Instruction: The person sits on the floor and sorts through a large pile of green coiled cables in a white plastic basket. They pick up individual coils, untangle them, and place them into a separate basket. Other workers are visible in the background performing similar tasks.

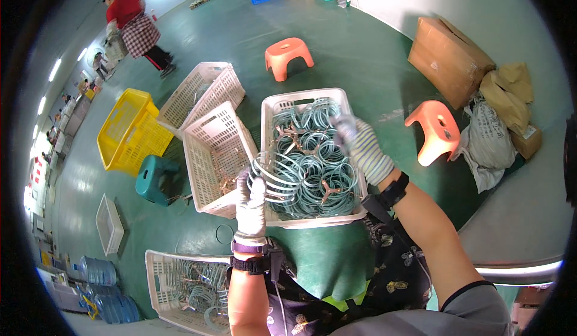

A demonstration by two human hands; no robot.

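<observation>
My left hand (250,207), in a striped work glove, is closed on a fanned bundle of grey-green wire rings (279,183) at the left side of a white plastic crate (311,220). Many more coiled rings (324,177) fill that crate, some with copper-coloured end pieces (327,192) showing. Over the crate's far right edge is my right hand (363,147), gloved alike, its fingers pointing inward to the rings; they are blurred, and whether they grip anything cannot be made out.
Left of the crate stand a white basket (207,180) with some copper-coloured pieces, another white basket (192,105), a yellow crate (129,132) and a teal stool (157,181). More rings lie in a crate (153,282) at lower left. Orange stools (287,54) and cartons (448,60) stand beyond; a person (133,27) walks far left.
</observation>
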